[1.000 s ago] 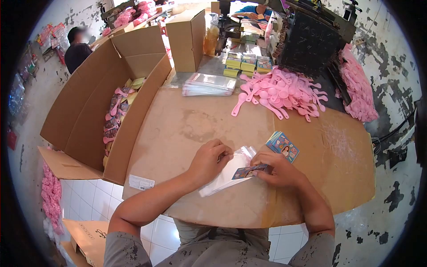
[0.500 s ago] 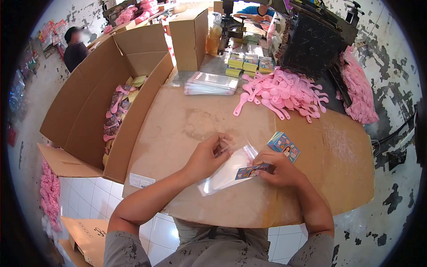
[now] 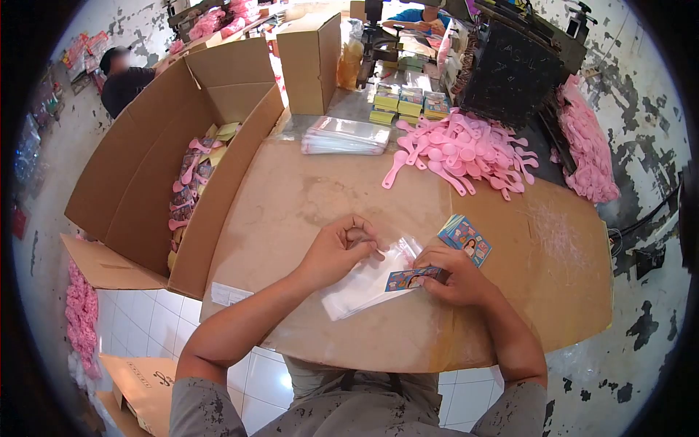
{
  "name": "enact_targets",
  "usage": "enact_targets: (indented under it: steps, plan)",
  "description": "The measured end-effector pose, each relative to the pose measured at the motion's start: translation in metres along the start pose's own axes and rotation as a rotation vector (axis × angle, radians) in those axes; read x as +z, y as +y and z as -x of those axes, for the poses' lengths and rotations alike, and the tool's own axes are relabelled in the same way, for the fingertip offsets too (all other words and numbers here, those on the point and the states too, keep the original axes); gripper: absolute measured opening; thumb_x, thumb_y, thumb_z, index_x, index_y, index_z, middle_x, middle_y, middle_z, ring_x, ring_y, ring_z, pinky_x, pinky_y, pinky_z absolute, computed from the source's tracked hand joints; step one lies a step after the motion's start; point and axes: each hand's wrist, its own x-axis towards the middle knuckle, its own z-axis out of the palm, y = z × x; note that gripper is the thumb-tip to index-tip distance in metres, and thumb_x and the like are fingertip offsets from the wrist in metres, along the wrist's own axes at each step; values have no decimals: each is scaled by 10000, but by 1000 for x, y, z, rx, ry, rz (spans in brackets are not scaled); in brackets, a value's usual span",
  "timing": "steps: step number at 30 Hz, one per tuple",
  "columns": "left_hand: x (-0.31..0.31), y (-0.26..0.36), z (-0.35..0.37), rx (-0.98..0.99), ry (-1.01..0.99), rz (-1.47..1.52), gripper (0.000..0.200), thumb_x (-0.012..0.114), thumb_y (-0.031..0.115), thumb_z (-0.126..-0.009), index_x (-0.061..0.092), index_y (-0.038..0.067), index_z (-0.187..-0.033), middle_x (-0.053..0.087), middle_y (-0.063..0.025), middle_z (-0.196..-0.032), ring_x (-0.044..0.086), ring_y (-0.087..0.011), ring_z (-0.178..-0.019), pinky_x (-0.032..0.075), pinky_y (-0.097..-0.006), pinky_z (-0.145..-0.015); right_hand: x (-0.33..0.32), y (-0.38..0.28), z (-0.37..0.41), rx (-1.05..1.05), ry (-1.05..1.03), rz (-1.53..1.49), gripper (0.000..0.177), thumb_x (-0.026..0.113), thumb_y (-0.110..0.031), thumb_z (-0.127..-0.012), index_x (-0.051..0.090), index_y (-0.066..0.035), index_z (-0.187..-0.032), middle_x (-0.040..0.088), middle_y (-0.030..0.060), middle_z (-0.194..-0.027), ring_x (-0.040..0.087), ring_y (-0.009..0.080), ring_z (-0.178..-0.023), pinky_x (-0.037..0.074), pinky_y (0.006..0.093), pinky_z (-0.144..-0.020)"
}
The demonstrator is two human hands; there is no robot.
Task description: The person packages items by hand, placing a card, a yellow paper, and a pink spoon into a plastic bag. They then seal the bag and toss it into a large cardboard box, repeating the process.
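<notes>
My left hand (image 3: 348, 251) is over the upper left part of a stack of clear plastic bags (image 3: 364, 288), fingers curled; whether they pinch a bag film is too small to tell. My right hand (image 3: 453, 277) holds a blue printed card (image 3: 405, 279) between thumb and fingers over the bags' right side. Just beyond that hand, a small stack of the same cards (image 3: 470, 242) lies on the cardboard-covered table (image 3: 291, 197). Farther back lies a pile of pink spoons (image 3: 466, 149).
At the left a large open carton (image 3: 135, 189) holds cards and pink spoons. More plastic bags (image 3: 346, 137), card stacks (image 3: 408, 102), a tall box (image 3: 309, 69) and a black machine (image 3: 510, 69) are at the back. Two other people are beyond the table.
My left hand has shifted slightly, its thumb and fingers now a little lower and farther right. My right hand with the card is nearly unmoved. The person at the left has leaned and reached out.
</notes>
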Motion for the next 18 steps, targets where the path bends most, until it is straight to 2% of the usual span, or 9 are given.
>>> enact_targets:
  steps: [5,8,11,14,17,18]
  plan:
    - [1,11,1,-29,43,62,243,640,32,-1009,642,-10,-1248,729,-105,-1004,723,-181,-880,589,-306,-803,2,1,1,22,2,-11,248,738,-82,-804,701,9,-1031,709,152,-1038,625,343,-1010,493,414,-923]
    - [1,15,1,-56,48,52,267,667,88,-1015,655,-11,-1263,732,-101,-997,724,-181,-862,594,-302,-794,2,1,2,20,21,-53,185,735,-61,-836,704,7,-1005,709,131,-1005,651,276,-1009,507,395,-895]
    - [0,16,2,-28,45,68,279,697,115,-1003,667,-13,-1249,735,-104,-1002,729,-183,-864,598,-298,-787,0,5,10,185,154,-275,204,722,-31,-889,683,-9,-1088,702,90,-1038,667,181,-1019,531,352,-880]
    - [1,20,3,-10,42,55,294,713,116,-993,668,-20,-1250,746,-110,-1014,735,-185,-880,600,-294,-791,3,-3,-1,229,607,-664,299,692,4,-935,630,-27,-1226,679,69,-1112,661,131,-1048,546,312,-892]
    - [3,21,4,-23,22,36,305,716,109,-989,665,-30,-1256,758,-123,-1029,737,-182,-904,601,-293,-807,2,13,-2,220,702,-536,400,677,24,-948,566,-35,-1328,656,88,-1187,667,147,-1070,543,307,-935]
    - [4,17,4,-20,10,15,310,714,106,-990,662,-35,-1262,760,-129,-1038,736,-177,-913,600,-291,-818,2,12,-2,240,667,-535,398,673,28,-950,569,-30,-1330,655,90,-1193,666,148,-1079,543,311,-941]
